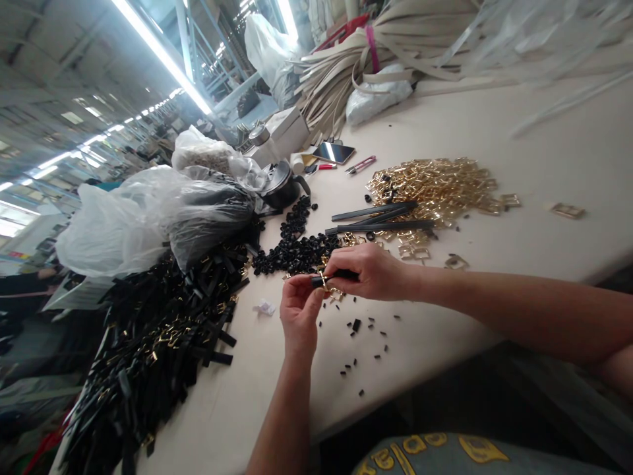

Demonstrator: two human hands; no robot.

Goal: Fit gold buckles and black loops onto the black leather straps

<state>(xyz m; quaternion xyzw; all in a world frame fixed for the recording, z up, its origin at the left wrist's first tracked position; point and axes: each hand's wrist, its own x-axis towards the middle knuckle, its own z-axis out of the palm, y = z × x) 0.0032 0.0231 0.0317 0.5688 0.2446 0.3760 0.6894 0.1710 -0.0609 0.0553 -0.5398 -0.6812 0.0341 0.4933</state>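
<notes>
Between my two hands is a short black strap [347, 274] with a gold buckle [323, 276] on it. My left hand [299, 307] pinches the buckle end between thumb and fingers. From the other side my right hand [378, 272] is closed around the strap, its fingertips close to the buckle. Just beyond the hands lies a heap of small black loops [297, 254]. Loose black straps [378, 225] rest against a pile of gold buckles [435, 188]. Small black bits [357, 324] are scattered on the table below my hands.
A large heap of black straps with gold buckles [168, 336] covers the table's left side. Behind it are plastic bags [148, 211] and a dark lidded mug [281, 185]. A phone [335, 152], pink-handled snips [362, 165] and bundled beige strips [331, 79] lie farther back.
</notes>
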